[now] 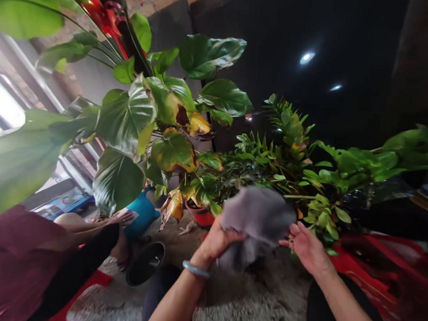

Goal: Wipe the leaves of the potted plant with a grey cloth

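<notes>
A grey cloth (257,219) hangs between my two hands in front of me. My left hand (215,241), with a pale bangle on its wrist, is closed on the cloth's lower left edge. My right hand (304,245) touches the cloth's right edge with its fingers spread and partly open. Just behind the cloth stands a leafy green plant (288,154) with narrow leaves. A larger plant (159,115) with broad, partly yellowed leaves rises to the left from a red pot (201,217).
Another person in a maroon top (14,260) sits at the left, an arm stretched toward a teal watering can (142,216). A dark round dish (145,264) lies on the pale carpet (250,304). Red fabric (368,271) lies at the right.
</notes>
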